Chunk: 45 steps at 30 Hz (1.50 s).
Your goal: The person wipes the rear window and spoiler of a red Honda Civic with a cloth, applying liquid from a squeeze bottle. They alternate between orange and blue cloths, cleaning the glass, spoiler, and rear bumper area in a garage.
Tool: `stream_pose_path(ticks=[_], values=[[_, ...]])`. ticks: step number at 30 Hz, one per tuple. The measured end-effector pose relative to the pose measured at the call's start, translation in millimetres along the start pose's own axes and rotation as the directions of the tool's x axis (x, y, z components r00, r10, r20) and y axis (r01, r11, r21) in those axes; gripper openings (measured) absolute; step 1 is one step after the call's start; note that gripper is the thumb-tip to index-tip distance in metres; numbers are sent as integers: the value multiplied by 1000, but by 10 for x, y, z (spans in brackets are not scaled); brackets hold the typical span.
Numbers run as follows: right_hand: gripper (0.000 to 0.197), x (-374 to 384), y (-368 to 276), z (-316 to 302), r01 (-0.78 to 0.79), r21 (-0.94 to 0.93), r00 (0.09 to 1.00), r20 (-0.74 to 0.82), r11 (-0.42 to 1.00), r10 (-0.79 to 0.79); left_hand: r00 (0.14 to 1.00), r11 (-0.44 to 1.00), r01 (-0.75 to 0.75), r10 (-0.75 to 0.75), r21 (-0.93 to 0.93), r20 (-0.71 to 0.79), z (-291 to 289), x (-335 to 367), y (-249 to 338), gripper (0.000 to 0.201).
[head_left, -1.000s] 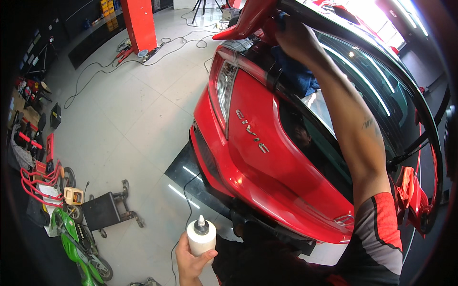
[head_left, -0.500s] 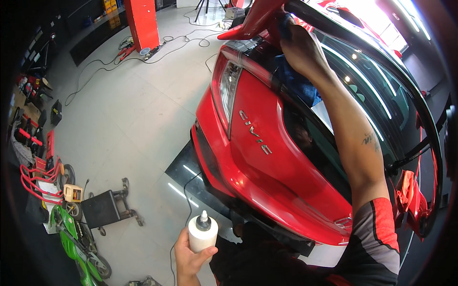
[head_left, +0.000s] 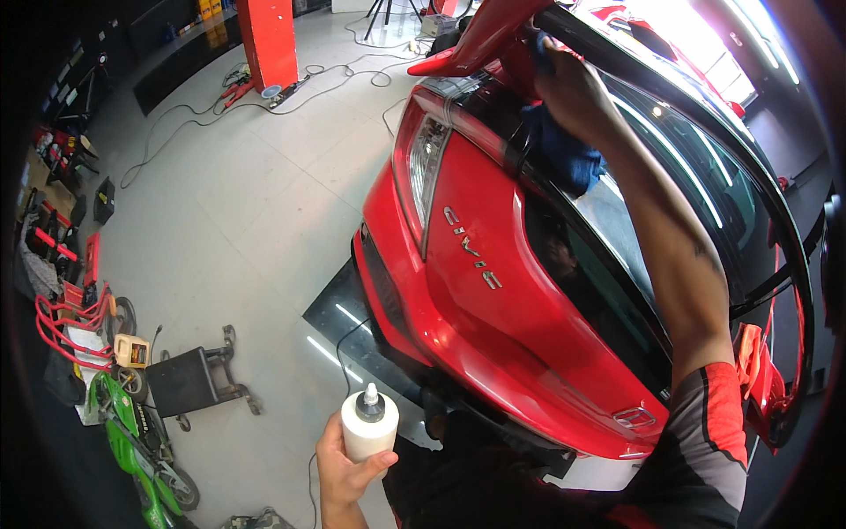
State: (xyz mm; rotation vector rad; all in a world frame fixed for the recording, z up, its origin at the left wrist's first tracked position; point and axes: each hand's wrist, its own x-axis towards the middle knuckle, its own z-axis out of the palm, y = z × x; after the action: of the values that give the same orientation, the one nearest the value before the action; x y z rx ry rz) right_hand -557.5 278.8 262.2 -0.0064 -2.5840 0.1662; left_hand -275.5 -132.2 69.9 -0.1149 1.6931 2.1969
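Observation:
Low in the picture my left hand (head_left: pixel 345 472) is wrapped round a white squeeze bottle (head_left: pixel 370 432) with a black cap and a pale nozzle tip pointing up. My right arm reaches far out over the back of a red car (head_left: pixel 493 264). Up there my right hand (head_left: pixel 571 86) grips a dark blue cloth (head_left: pixel 568 159), pressing it beneath the red rear spoiler (head_left: pixel 480 44). Part of the cloth hangs down over the rear glass. The fingertips are partly hidden by the cloth and the spoiler.
An orange cloth (head_left: pixel 749 353) lies at the car's right side. On the floor to the left stand a black wheeled stool (head_left: pixel 187 381), a small green motorbike (head_left: pixel 123 441) and a beige jug (head_left: pixel 132 351). Cables (head_left: pixel 194 110) trail near a red pillar (head_left: pixel 267 44).
My right hand and the blue cloth have shifted slightly right and down, and more of the cloth now hangs below the hand. The bottle stays in my left hand.

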Motion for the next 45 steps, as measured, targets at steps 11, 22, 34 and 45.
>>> stream_pose_path(ticks=[11,22,34,45], values=[[57,329,837,-20,-148,-237,983,74,960,170,999,999,21,-22,-30,-39,21,-50,-110,82],[56,800,1470,227,194,-389,980,106,901,-165,994,996,40,-47,-77,-99,-27,-363,-216,82],[41,-139,-484,-65,26,-262,995,103,965,1,998,996,34,-38,-82,-58,38,-243,-36,87],[48,-194,-759,-51,57,-227,993,110,972,-33,1000,999,-11,10,-43,-24,-43,-188,99,85]])
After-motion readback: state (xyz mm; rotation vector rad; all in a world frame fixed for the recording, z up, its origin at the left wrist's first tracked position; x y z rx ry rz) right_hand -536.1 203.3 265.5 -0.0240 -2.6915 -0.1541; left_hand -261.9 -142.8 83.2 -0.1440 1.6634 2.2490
